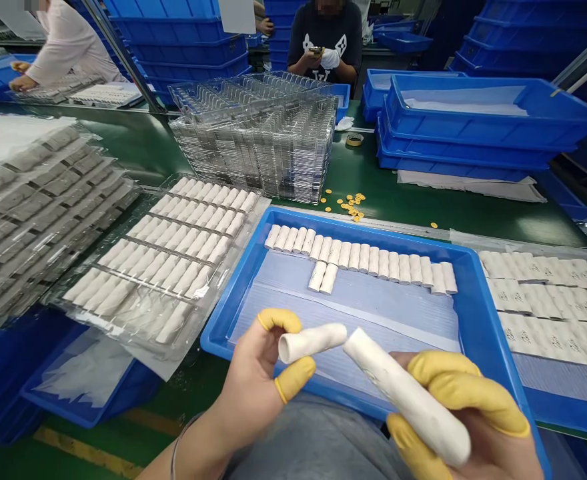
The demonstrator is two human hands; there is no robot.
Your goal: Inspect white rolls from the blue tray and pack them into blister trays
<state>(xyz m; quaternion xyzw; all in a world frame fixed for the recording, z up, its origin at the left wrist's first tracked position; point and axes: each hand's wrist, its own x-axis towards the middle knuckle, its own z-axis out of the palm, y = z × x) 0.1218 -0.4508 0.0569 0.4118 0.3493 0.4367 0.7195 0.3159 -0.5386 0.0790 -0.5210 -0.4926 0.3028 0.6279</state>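
Observation:
My left hand (253, 387) wears yellow finger cots and pinches a short white tube (312, 341) between thumb and forefinger. A longer white cylinder (406, 393) is gripped by my right hand (466, 420), also in yellow cots, and its tip nearly meets the short tube's end. Both hands hover over the near edge of a blue tray (478, 313) lined with pale sheet. A row of several white tubes (361, 257) lies along the tray's far side, with two more just below it.
A clear blister tray (163, 260) filled with white tubes sits to the left, beside wrapped stacks (33, 200). Empty clear trays (263, 133) are piled behind. Blue bins (473, 120) stand at back right. Yellow cots (348, 203) lie scattered. Other people work beyond the table.

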